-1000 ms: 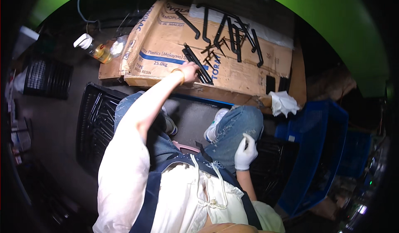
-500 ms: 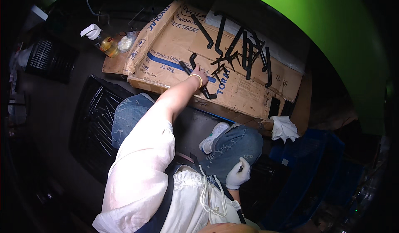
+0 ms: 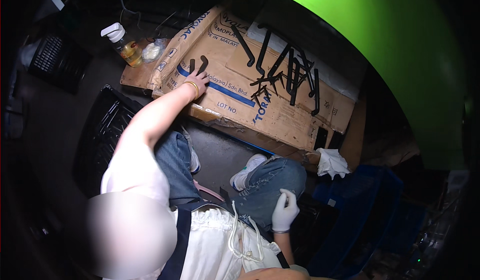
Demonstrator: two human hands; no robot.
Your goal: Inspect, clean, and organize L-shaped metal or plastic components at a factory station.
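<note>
My bare left hand [image 3: 198,82] is closed around black bent plastic rods [image 3: 202,64] on the left part of a flattened cardboard box [image 3: 227,87]. Two hooked or straight rod ends stick up past the fingers; the palm hides the rest. Several more black bent rods [image 3: 291,77] lie in a loose, crossing pile on the right half of the cardboard. My white-gloved right hand [image 3: 286,211] rests by my right thigh, well apart from the cardboard. Its fingers are curled in, and whatever they may hold is hidden.
A pump bottle of yellow liquid [image 3: 125,47] and a crumpled clear bag [image 3: 152,51] stand left of the cardboard. A black crate [image 3: 100,125] of thin black pieces is by my left leg. A white cloth [image 3: 332,163] hangs at the right corner, near blue bins [image 3: 360,200].
My left hand has moved left across the cardboard, taking the black bent rods from the front middle with it. The right hand stays by my thigh, fingers still curled.
</note>
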